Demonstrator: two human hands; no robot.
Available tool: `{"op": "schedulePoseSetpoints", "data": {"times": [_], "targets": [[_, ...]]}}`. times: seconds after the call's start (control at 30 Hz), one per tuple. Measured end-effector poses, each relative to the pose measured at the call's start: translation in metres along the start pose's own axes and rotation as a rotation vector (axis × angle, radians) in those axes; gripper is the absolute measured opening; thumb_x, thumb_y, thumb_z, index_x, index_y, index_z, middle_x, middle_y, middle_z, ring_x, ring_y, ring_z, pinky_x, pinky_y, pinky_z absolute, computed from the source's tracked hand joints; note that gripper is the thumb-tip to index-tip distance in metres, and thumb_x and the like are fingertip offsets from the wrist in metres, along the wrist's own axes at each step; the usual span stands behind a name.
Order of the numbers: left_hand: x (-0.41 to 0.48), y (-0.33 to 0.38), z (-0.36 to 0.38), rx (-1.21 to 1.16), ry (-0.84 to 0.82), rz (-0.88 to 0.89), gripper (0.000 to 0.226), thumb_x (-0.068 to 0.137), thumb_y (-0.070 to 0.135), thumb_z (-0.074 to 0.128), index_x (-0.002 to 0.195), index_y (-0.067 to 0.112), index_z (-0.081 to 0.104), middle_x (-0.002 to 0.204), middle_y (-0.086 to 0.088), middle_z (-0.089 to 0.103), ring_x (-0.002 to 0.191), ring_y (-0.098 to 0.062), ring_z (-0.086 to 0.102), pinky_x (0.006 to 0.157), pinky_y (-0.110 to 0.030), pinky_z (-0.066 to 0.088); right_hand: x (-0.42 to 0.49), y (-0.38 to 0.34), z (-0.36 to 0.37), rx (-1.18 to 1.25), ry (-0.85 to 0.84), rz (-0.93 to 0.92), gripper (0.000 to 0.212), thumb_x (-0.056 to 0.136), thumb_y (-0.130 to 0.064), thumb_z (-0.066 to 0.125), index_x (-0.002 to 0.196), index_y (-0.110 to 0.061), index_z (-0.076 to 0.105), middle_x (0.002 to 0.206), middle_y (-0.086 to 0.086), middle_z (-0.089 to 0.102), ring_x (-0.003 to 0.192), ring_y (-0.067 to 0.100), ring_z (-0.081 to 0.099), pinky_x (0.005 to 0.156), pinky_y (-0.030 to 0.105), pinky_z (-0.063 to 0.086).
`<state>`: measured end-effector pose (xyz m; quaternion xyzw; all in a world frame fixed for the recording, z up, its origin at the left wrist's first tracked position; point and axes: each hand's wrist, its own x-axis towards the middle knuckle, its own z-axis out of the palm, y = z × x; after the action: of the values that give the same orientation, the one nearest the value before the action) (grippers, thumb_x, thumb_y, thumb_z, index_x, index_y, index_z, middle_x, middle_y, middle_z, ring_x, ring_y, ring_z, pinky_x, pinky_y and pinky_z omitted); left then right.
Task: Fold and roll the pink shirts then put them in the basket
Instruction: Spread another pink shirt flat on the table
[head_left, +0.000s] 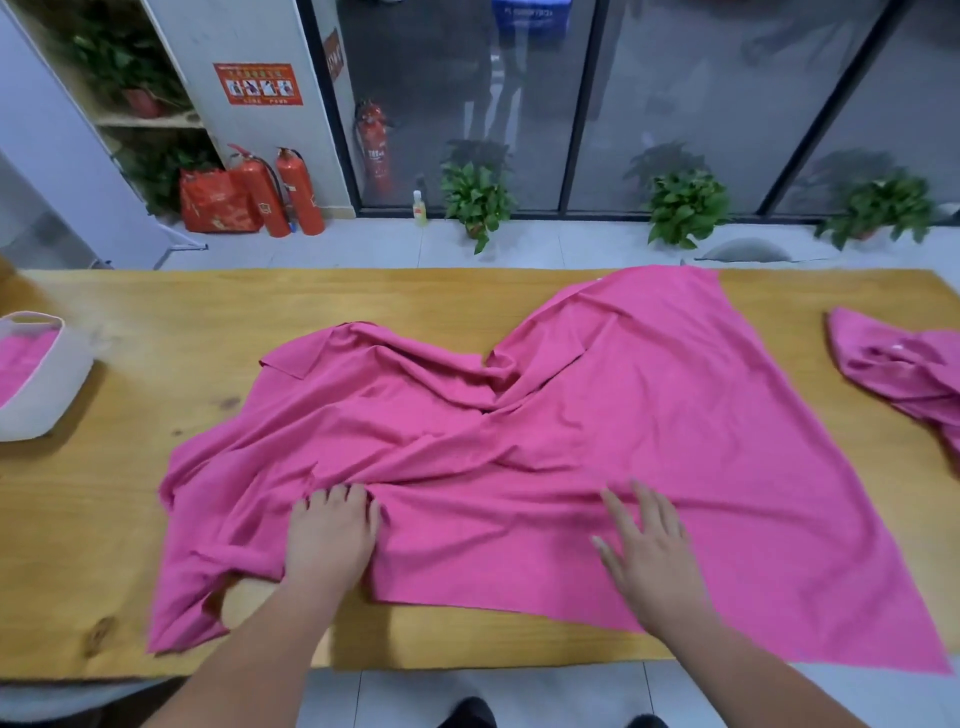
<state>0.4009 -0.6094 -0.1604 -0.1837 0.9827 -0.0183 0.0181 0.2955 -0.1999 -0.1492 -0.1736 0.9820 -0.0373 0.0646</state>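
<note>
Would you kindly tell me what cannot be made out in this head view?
Head view:
Basket: cut off by the left edge, so its pink contents cannot be counted.
Second pink shirt: cut off by the right edge.
Spread pink shirt: bunched folds hide its collar.
Red poster: text too small and blurred.

Even indoor light, bowed wide-angle edges
</note>
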Motion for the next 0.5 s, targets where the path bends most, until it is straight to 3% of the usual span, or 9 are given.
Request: {"op": "schedulePoseSetpoints", "data": {"times": [0.07, 0.13, 0.2, 0.27, 0.37, 0.43, 0.5], "targets": [[0.009, 0.005, -0.014, 0.007, 0.030, 0.005, 0.037, 0.096, 0.040, 0.041, 0.099, 0.013, 0.066, 0.101, -0.015, 0.065, 0.096, -0.037, 0.060, 0.083, -0.052, 0.046, -0.006, 0.028, 0.007, -0.008, -0.026, 0.210, 0.075, 0.102, -0.071, 0.027, 0.165, -0.031, 0.027, 0.169, 0.016, 0.025, 0.154, 0.042, 0.024, 0.120, 0.058, 0.034], [0.007, 0.024, -0.011, -0.043, 0.072, 0.140, 0.036, 0.096, 0.040, 0.046, 0.112, 0.014, 0.066, 0.123, -0.016, 0.064, 0.115, -0.037, 0.059, 0.095, -0.052, 0.049, -0.014, 0.050, 0.012, -0.022, -0.146, 0.348, 0.087, 0.096, -0.079, 0.012, 0.168, -0.031, 0.015, 0.171, 0.015, 0.019, 0.156, 0.039, 0.021, 0.121, 0.056, 0.033], [-0.003, 0.052, 0.003, -0.086, 0.048, 0.296, 0.046, 0.097, 0.044, 0.048, 0.129, 0.017, 0.067, 0.144, -0.012, 0.062, 0.133, -0.033, 0.057, 0.107, -0.052, 0.048, -0.024, 0.063, 0.013, -0.077, -0.185, 0.374, 0.095, 0.089, -0.080, 0.005, 0.166, -0.028, 0.021, 0.165, 0.012, 0.032, 0.150, 0.035, 0.032, 0.114, 0.052, 0.043], [-0.009, 0.074, 0.014, -0.050, -0.001, 0.298, 0.046, 0.097, 0.046, 0.044, 0.122, 0.017, 0.070, 0.128, -0.011, 0.071, 0.118, -0.032, 0.067, 0.100, -0.051, 0.052, -0.026, 0.069, 0.010, -0.134, -0.152, 0.358, 0.094, 0.090, -0.079, 0.006, 0.158, -0.024, 0.040, 0.146, 0.008, 0.053, 0.129, 0.032, 0.052, 0.096, 0.048, 0.055], [0.006, 0.097, -0.001, -0.028, 0.060, 0.134, 0.034, 0.097, 0.042, 0.046, 0.097, 0.013, 0.065, 0.076, -0.012, 0.069, 0.066, -0.034, 0.066, 0.074, -0.049, 0.046, -0.016, 0.081, -0.005, -0.161, -0.091, 0.353, 0.085, 0.092, -0.076, 0.006, 0.138, -0.024, 0.055, 0.114, 0.002, 0.064, 0.102, 0.029, 0.063, 0.078, 0.043, 0.055], [0.025, 0.110, -0.013, -0.021, 0.142, 0.117, 0.032, 0.098, 0.040, 0.047, 0.091, 0.013, 0.062, 0.062, -0.012, 0.063, 0.055, -0.033, 0.061, 0.070, -0.048, 0.043, -0.002, 0.096, -0.014, -0.120, -0.103, 0.358, 0.084, 0.092, -0.075, 0.005, 0.136, -0.026, 0.057, 0.115, 0.003, 0.063, 0.109, 0.030, 0.061, 0.083, 0.044, 0.055], [0.045, 0.124, -0.020, -0.027, 0.135, 0.177, 0.032, 0.098, 0.041, 0.046, 0.096, 0.014, 0.062, 0.079, -0.014, 0.066, 0.073, -0.035, 0.064, 0.073, -0.050, 0.046, 0.015, 0.117, -0.018, -0.071, -0.102, 0.334, 0.079, 0.096, -0.076, 0.014, 0.147, -0.028, 0.052, 0.138, 0.011, 0.055, 0.131, 0.034, 0.050, 0.100, 0.049, 0.052]]}}
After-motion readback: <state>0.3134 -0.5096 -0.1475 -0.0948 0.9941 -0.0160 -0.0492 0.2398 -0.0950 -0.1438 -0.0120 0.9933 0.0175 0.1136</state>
